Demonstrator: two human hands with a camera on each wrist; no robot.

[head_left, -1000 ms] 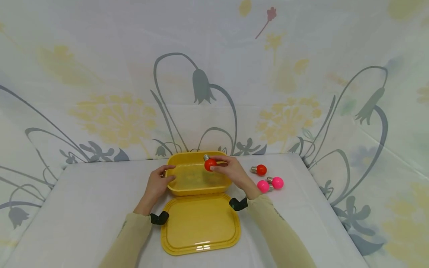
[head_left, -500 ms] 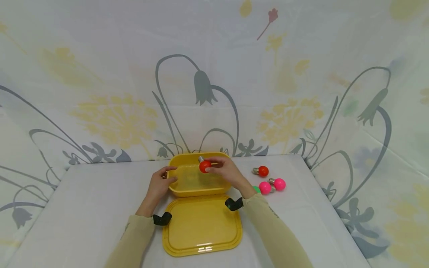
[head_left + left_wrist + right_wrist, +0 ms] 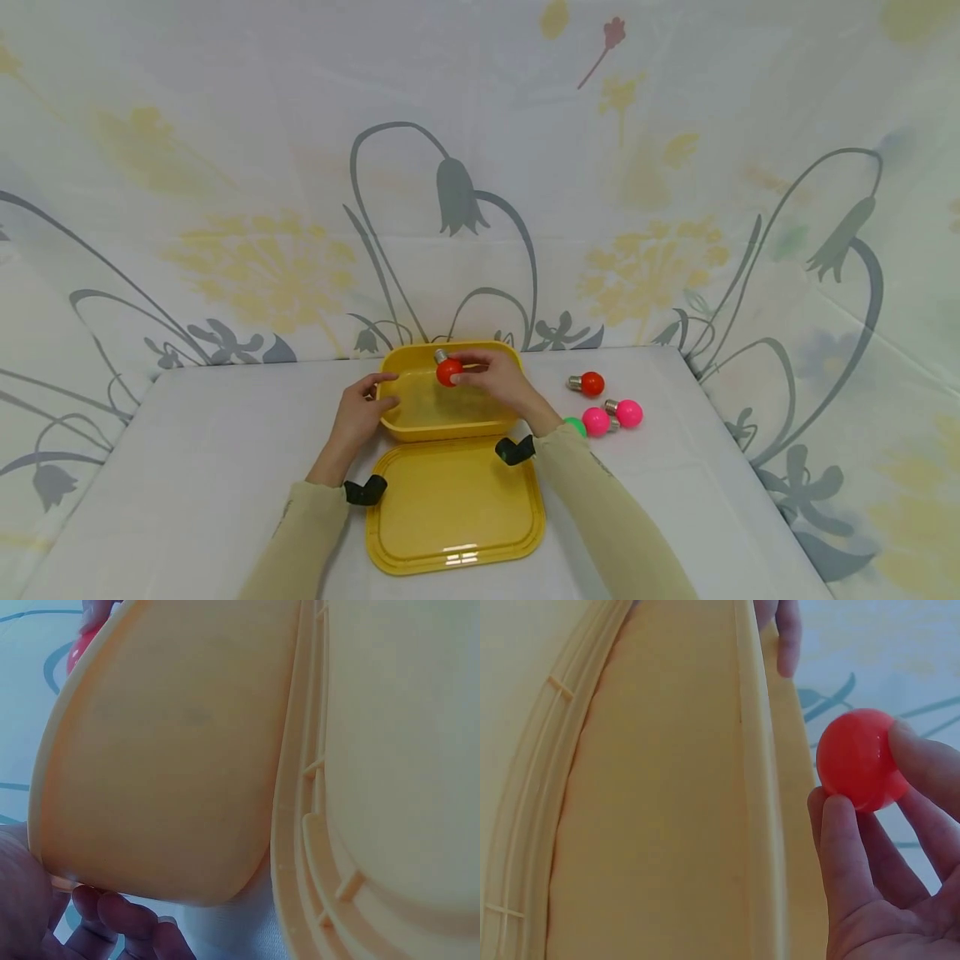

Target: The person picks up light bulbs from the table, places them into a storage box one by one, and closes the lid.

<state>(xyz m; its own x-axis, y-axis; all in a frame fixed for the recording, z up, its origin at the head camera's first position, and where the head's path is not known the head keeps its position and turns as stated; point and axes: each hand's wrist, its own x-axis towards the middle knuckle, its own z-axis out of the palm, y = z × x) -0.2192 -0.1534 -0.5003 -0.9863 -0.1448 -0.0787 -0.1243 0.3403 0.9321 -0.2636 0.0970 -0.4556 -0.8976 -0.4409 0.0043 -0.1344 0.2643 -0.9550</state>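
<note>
A red light bulb with a silver screw base is pinched between the thumb and fingers of my right hand. It hangs over the opening of the yellow plastic box, its base tilted up and left. In the right wrist view, fingertips press the round red bulb from both sides. My left hand grips the box's left end. The left wrist view shows the left hand's fingers curled against the outside of the box wall. The box's inside is partly hidden by my right hand.
A yellow lid lies flat in front of the box. Right of it, a second red bulb, two pink bulbs and a partly hidden green bulb lie on the white tablecloth. A flower-patterned cloth rises behind.
My right hand has carried the red bulb a little left over the box. The green bulb has come into sight beside my right wrist. My left hand keeps its grip on the box.
</note>
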